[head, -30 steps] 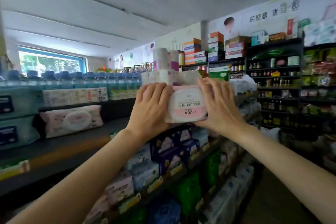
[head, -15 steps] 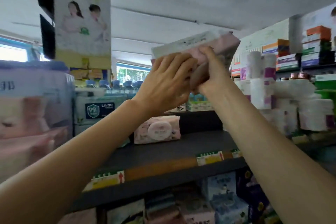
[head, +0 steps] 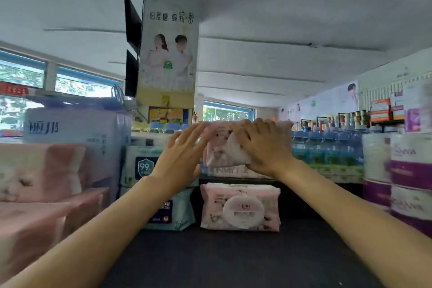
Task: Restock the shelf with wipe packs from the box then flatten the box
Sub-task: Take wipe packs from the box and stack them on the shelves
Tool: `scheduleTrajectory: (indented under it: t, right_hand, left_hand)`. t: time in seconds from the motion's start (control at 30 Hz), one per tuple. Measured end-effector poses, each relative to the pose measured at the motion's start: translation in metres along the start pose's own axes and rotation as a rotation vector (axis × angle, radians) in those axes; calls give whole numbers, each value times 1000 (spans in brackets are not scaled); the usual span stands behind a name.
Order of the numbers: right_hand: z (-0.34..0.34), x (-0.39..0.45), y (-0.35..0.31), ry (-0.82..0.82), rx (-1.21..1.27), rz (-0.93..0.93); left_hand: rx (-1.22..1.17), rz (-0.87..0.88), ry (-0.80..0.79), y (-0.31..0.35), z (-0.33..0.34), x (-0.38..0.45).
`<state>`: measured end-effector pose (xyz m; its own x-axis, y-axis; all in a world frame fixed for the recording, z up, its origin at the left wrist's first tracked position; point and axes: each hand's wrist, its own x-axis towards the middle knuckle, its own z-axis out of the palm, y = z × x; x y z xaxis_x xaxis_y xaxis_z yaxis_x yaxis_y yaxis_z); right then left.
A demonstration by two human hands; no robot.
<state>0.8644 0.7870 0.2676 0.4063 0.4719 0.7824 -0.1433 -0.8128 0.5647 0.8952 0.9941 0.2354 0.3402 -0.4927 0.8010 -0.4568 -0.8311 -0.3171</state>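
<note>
My right hand [head: 264, 145] grips a pink wipe pack [head: 221, 147] and holds it in the air above the dark shelf [head: 233, 257]. My left hand [head: 181, 158] is beside the pack's left end, fingers straight and spread, touching or nearly touching it. Directly below, another pink wipe pack [head: 240, 207] with a round white lid stands upright on the shelf. The box is out of view.
Blue-and-white wipe packs [head: 163, 194] stand left of the pink one. Large pink tissue packs [head: 39, 184] fill the left side. Purple paper rolls [head: 406, 170] stand at right, water bottles [head: 327, 147] behind. A pillar with a poster [head: 169, 54] rises at centre.
My view swung left to face the shelf head-on. The held pack came down from above head height to just over the standing pack, and my left hand's fingers opened off it.
</note>
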Motion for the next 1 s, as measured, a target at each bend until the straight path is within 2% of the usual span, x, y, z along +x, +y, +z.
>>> scheduleTrajectory:
  t: [0.07,0.23,0.33,0.47,0.57,0.67,0.83,1.0]
  right_hand:
    - [26,0,-4,-2,10,-30]
    - [91,-27,-26,-125,65,-92]
    - [94,-27,-19,-231,89,-120]
    - [74,-22,-6,-443,196,-172]
    - [53,-24,-2,-495,269,-111]
    - [29,-33,6,-530,207,-52]
    - [-27,-59,18,-596,89,15]
    - [-104,-104,22,-732,44,197]
  left_hand:
    - [-5,7,-70,-1,16,2]
    - [69,92,-252,15,41,5]
    - [87,118,-230,25,49,7]
    - [113,113,-144,28,50,7]
    - [101,104,-192,35,35,4]
    - [42,110,-324,42,24,-4]
    - [-39,121,-377,60,2,-18]
    - [-241,225,-314,104,-38,-33]
